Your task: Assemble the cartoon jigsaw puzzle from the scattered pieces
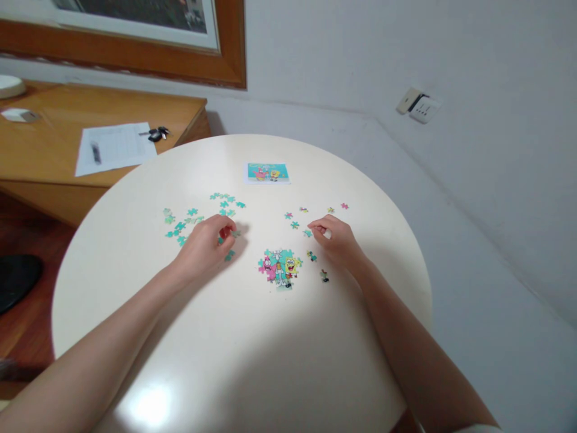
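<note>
A partly joined cartoon puzzle [279, 267] lies at the middle of a round cream table [252, 361]. My left hand [208, 243] rests on the table left of it, fingers curled over small teal pieces [229, 255]. My right hand [336, 238] sits right of the puzzle, fingertips pinched at a teal piece [307, 233]. Several loose teal pieces [180, 227] are scattered to the left and behind. A few pink and mixed pieces [344, 205] lie near the right hand. A small reference picture [267, 172] lies farther back.
A wooden desk [54, 144] at the left carries a paper sheet [115, 147], dark keys [157, 133] and a white box [18, 115]. A framed picture [135, 36] hangs on the wall. A wall socket [419, 106] is at the right.
</note>
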A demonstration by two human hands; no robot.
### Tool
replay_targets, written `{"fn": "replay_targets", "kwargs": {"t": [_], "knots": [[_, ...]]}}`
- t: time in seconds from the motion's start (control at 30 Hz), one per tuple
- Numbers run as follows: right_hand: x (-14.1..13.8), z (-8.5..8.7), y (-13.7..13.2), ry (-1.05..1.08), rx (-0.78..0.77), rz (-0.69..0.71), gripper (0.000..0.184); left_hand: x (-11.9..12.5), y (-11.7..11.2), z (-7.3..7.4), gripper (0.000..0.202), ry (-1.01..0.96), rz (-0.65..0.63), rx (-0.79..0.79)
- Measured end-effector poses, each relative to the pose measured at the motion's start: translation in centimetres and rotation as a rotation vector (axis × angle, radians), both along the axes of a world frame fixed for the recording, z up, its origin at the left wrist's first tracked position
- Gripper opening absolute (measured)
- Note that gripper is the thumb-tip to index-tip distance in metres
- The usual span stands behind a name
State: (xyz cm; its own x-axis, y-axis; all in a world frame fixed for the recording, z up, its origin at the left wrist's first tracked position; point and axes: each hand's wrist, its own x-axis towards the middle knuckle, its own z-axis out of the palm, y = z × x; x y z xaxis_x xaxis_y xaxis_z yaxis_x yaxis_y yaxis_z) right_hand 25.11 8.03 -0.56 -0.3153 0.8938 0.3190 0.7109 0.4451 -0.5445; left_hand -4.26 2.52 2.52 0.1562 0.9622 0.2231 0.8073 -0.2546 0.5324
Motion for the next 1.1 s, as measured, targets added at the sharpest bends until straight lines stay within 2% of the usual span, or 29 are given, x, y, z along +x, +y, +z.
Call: {"fn": "replay_targets", "kwargs": {"t": [0.3, 0.47, 0.6, 0.77, 0.93, 1.1], "knots": [[0.6, -0.7, 0.6, 0.027, 0.062, -0.070, 0.021, 0.1, -0.1, 0.0, 0.020, -0.031, 0.011, -0.038], [2.3, -1.9, 2.1, 0.050, 0.198, -0.210, 0.022, 0.2, -0.1, 0.2, 0.023, -0.014, 0.027, -0.056], [3.1, -2.6, 2.8, 0.075, 0.248, -0.308, 0.024, 0.1, -0.2, 0.1, 0.028, 0.015, 0.027, -0.085], [2.5, -2.5, 2.4, 0.068, 0.239, -0.263, 0.025, 0.2, -0.2, 0.2, 0.032, 0.017, 0.027, -0.082], [2.1, -2.3, 2.1, 0.036, 0.204, -0.265, 0.025, 0.2, -0.1, 0.6, 0.030, 0.036, 0.083, -0.047], [2.2, -2.2, 2.3, 0.002, 0.191, -0.247, 0.028, -0.1, 0.1, 0.3, 0.026, 0.059, 0.097, -0.006]]}}
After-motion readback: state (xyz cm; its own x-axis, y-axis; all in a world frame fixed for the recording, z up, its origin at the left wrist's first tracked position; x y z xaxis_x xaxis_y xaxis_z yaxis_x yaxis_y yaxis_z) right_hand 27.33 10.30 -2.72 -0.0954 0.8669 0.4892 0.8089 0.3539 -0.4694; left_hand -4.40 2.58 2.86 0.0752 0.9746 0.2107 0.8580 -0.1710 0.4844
